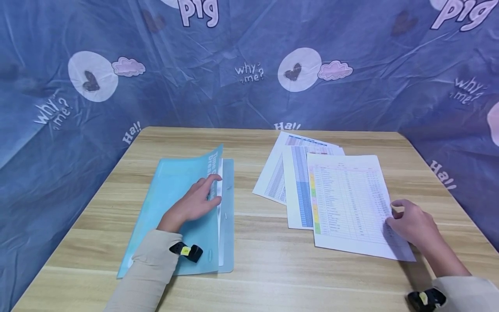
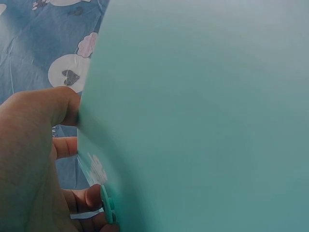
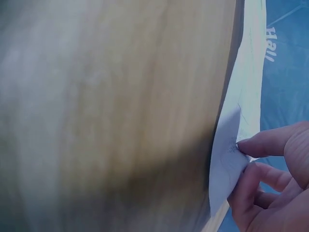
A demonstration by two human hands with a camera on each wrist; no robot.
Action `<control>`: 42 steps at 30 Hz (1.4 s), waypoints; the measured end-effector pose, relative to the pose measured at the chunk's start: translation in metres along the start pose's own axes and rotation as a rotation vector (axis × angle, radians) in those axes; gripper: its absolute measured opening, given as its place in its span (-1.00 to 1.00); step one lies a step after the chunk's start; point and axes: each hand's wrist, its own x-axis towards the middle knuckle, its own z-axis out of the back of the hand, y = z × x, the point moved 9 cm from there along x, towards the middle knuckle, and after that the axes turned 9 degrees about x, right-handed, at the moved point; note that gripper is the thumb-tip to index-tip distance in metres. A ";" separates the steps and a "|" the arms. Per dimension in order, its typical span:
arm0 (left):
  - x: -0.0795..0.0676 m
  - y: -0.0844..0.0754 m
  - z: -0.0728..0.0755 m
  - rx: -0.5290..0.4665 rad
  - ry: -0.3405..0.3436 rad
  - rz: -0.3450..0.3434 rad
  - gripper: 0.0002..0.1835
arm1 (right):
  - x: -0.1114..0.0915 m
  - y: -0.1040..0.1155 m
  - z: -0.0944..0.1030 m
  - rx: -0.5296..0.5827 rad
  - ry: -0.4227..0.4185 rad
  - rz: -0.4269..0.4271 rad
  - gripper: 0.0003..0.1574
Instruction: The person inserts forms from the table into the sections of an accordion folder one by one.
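Observation:
On the left side of the table lies a light blue plastic folder (image 1: 183, 186), its cover partly raised along the right edge. White paper (image 1: 221, 234) shows in the gap under that cover. My left hand (image 1: 195, 201) holds the cover at its free edge, thumb and fingers curled about it; the left wrist view shows a small round clasp (image 2: 107, 204) beside the fingertips. On the right, my right hand (image 1: 415, 223) pinches the right edge of a printed sheet (image 1: 347, 199) between thumb and fingers. In the right wrist view the sheet (image 3: 224, 164) bends up at the pinch.
Two more printed sheets, one with a blue column (image 1: 302, 186) and one farther left (image 1: 269, 173), lie fanned under the top sheet. Bare wooden table (image 1: 269, 260) separates folder and papers. A blue patterned cloth (image 1: 218, 99) hangs behind and around the table.

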 end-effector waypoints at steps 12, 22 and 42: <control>0.000 0.000 0.000 0.002 -0.016 -0.006 -0.42 | -0.001 -0.003 0.002 0.058 -0.030 0.040 -0.21; 0.000 0.000 0.000 0.004 -0.014 -0.010 -0.42 | -0.001 -0.005 0.001 0.066 -0.024 0.023 -0.30; -0.002 0.000 0.003 -0.012 -0.032 -0.014 -0.44 | 0.000 -0.005 -0.004 0.045 -0.036 0.078 -0.59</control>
